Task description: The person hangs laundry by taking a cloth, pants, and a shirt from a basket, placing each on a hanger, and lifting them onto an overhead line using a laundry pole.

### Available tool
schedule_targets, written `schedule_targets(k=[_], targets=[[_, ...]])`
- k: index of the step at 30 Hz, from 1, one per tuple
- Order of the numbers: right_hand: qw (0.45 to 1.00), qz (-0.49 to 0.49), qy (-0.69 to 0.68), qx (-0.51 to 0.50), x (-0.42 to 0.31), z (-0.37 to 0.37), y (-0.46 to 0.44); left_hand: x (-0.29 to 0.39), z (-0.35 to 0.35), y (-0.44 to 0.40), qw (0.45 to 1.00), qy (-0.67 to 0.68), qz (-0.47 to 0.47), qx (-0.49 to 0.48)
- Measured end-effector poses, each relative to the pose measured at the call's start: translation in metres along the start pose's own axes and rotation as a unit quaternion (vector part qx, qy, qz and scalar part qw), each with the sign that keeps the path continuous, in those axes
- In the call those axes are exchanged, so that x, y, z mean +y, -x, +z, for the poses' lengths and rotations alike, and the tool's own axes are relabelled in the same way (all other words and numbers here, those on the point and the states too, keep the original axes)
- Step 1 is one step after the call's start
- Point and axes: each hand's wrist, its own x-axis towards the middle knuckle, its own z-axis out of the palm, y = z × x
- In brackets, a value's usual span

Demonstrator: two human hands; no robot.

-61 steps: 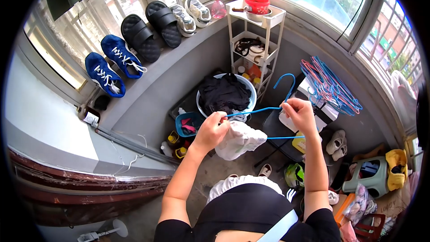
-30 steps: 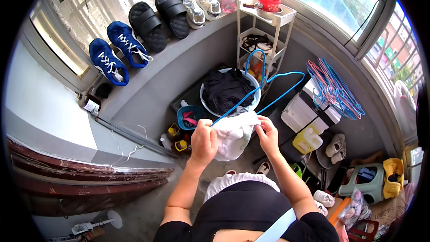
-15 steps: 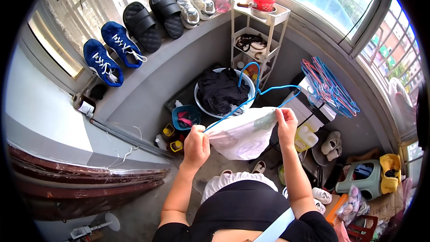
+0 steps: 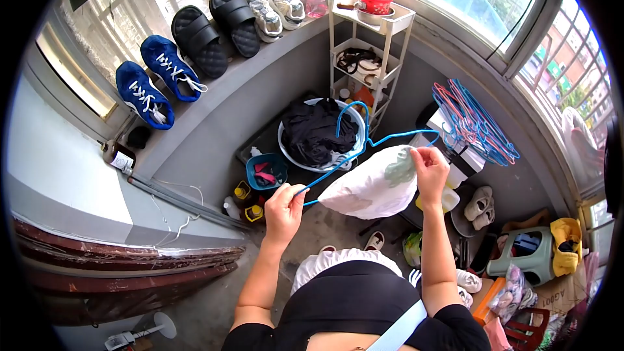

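A blue hanger [image 4: 390, 135] is held out in front of me, its hook pointing up and away over the basin. My left hand [image 4: 284, 211] is closed on the hanger's left end. A white cloth with a grey-green patch [image 4: 370, 185] hangs from the hanger's lower bar. My right hand [image 4: 430, 169] pinches the upper right corner of this cloth, close to the hanger's right end. Behind the hanger, a pale basin [image 4: 284, 140] holds a heap of dark clothes [image 4: 317, 131].
Pink and blue hangers [image 4: 478, 120] are bunched at the right. A white shelf rack [image 4: 388, 26] stands in the corner. Blue shoes [image 4: 146, 97] and black slippers [image 4: 198, 39] line the left ledge. A blue tub [image 4: 266, 172] and bottles [image 4: 242, 190] stand left of the basin.
The cloth, bunched near the hanger's left end a second ago, is now spread rightward along it. My right hand has moved right with its corner, while my left hand stays on the left end.
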Motion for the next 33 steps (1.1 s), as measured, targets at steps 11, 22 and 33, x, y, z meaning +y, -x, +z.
schedule_targets(k=[11,22,33], targets=[[0.89,-0.333,0.171,-0.26,-0.047,0.005,0.02,0.005,-0.003,-0.015,0.999,0.002,0.035,-0.014],[0.878,-0.324,0.213,-0.282,-0.033,0.031,0.019,0.006,0.006,-0.021,0.998,0.009,0.044,-0.04],[0.865,-0.343,0.173,-0.323,-0.049,0.022,0.014,0.014,0.011,-0.034,0.997,0.028,0.045,-0.059]])
